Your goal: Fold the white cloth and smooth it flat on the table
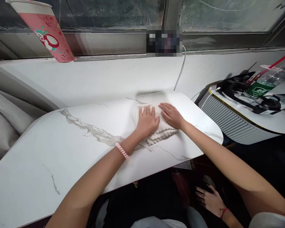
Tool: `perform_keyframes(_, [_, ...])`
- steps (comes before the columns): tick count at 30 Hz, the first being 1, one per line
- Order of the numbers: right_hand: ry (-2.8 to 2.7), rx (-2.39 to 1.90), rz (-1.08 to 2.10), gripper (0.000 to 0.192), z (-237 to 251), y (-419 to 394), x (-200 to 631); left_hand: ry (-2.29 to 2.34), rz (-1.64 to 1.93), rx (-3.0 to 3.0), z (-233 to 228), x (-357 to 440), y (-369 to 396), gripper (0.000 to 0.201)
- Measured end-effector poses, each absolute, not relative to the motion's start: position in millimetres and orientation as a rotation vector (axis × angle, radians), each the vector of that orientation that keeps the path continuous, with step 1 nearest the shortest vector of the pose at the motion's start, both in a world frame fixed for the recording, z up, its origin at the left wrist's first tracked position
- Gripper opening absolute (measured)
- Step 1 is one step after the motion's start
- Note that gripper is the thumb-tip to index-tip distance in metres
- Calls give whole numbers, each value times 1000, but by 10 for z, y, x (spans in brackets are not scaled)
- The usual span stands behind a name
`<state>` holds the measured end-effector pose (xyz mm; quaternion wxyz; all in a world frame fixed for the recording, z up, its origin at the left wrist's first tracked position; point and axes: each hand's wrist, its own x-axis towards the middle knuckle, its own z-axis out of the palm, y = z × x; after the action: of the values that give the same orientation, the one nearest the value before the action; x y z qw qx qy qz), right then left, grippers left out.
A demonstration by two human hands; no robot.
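Observation:
A cream-white cloth (pixel 161 127) with a scalloped, ruffled edge toward me lies flat, apparently folded, on the white marbled tabletop (pixel 68 152). My left hand (pixel 147 123) rests on the left part of the cloth, palm down, fingers straight and spread, with a pink coiled band round the wrist. On the cloth's right side lies my right hand (pixel 172 116), also flat, its fingers stretched out toward the upper left. Neither hand is wrapped round anything. Both hands cover part of the cloth, and its far edge is blurred.
A pink paper cup (pixel 51 36) stands on the window ledge at upper left. A pale cable (pixel 181 68) hangs behind the table. At right, a ribbed cabinet (pixel 237 120) holds a green-labelled bottle (pixel 260 88) and dark gear. Another person's hand (pixel 212 200) is below the table's front edge.

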<state>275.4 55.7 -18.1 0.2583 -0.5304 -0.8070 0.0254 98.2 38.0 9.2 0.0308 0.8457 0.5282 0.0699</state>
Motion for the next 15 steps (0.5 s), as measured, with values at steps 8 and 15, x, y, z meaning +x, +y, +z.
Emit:
perform_keyframes(8, [-2123,-1436,117,42,-81,-483,3173,1419,185,2597,131,1318,-501,67])
perform_keyframes(15, [-1988,-1570,86,41,-85,-743,3710,1172,485,2707,14,1816,-528,66])
